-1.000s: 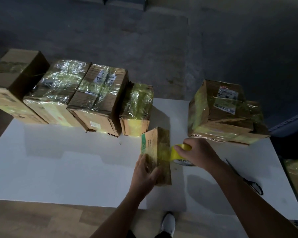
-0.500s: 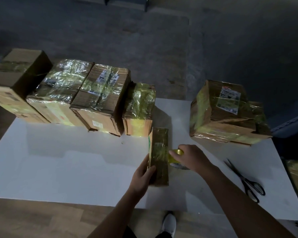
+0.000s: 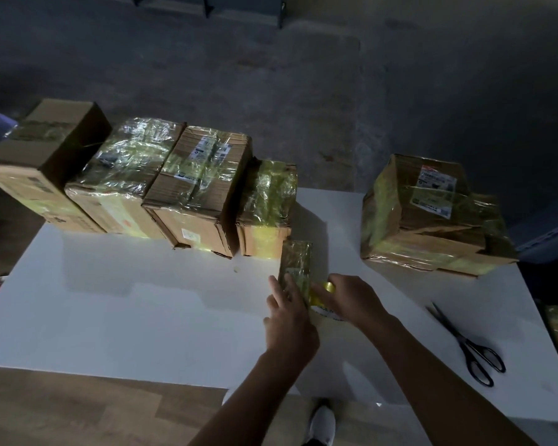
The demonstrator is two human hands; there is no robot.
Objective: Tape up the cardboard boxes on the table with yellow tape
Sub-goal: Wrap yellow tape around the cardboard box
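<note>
Small box (image 3: pixel 295 260) now flat; left hand (image 3: pixel 289 313) open, pressing on top; right hand (image 3: pixel 345 297) at 3 o'clock gripping tape roll (image 3: pixel 324 292) — next wrap prob. starting.

A small cardboard box (image 3: pixel 296 262), wrapped in glossy yellow tape, stands on edge near the table's centre. The yellow tape roll (image 3: pixel 323 292) touches it at 4 o'clock. At 10 o'clock stands a row of four taped boxes (image 3: pixel 161 185); at 2 o'clock, a taped stack (image 3: pixel 432 217).

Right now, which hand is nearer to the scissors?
Right. The right hand holds the tape roll, left of the scissors; the left hand lies farther left, on the small box.
</note>
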